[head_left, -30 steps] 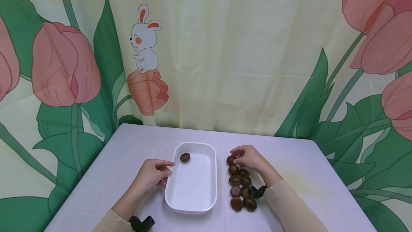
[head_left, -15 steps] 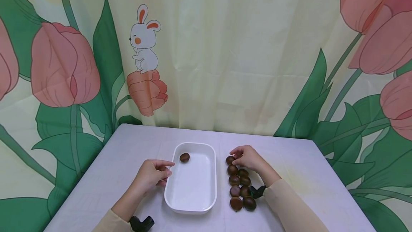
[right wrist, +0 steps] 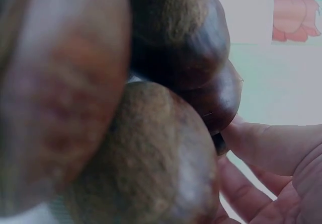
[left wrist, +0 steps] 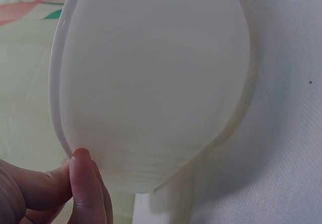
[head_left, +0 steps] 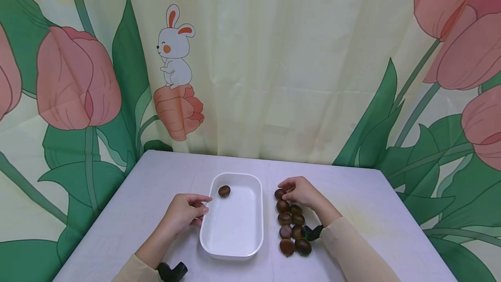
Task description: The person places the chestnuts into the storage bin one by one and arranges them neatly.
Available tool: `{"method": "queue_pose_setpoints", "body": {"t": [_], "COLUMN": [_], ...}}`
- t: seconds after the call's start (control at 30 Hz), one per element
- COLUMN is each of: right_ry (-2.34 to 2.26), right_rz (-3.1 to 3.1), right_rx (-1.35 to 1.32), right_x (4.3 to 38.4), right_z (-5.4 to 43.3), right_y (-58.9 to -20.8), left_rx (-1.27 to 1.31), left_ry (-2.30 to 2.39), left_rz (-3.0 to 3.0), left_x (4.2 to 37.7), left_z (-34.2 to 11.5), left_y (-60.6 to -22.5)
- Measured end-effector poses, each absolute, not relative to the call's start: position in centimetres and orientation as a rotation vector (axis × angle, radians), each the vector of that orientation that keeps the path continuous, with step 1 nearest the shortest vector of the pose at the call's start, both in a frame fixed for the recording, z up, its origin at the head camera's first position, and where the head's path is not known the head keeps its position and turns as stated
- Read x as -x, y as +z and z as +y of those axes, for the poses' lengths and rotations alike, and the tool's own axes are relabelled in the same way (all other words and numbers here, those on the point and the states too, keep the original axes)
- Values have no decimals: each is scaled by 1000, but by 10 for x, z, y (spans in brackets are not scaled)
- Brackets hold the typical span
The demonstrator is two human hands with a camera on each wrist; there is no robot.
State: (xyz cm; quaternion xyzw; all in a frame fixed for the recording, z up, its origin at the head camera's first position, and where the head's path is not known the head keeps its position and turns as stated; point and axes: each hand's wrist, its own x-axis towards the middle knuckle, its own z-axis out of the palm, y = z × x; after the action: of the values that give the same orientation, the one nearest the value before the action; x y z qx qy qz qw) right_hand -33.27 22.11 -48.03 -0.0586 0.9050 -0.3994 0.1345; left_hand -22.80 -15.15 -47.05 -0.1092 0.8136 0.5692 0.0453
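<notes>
White tray (head_left: 234,229) is pinched at its rim by the left hand (head_left: 184,211), while the farthest chestnut (head_left: 279,194), right of it, is seemingly pinched by the right hand (head_left: 302,192), grip part-hidden: picking judged in hand, lift next called for.

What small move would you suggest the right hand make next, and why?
I would probably lift the farthest chestnut of the group toward the white tray. The right hand has its thumb and fingers at that chestnut, the left hand holds the tray's edge, and one chestnut already lies inside.
</notes>
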Motion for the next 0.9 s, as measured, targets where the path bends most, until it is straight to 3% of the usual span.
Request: {"method": "queue_pose_setpoints", "body": {"t": [0.9], "right_ry": [-1146], "right_rz": [2659], "right_rx": [176], "right_x": [335], "right_z": [227], "right_y": [-471], "left_rx": [325], "left_ry": [1735], "left_rz": [2473], "left_x": [229], "left_z": [-152], "left_y": [-470]}}
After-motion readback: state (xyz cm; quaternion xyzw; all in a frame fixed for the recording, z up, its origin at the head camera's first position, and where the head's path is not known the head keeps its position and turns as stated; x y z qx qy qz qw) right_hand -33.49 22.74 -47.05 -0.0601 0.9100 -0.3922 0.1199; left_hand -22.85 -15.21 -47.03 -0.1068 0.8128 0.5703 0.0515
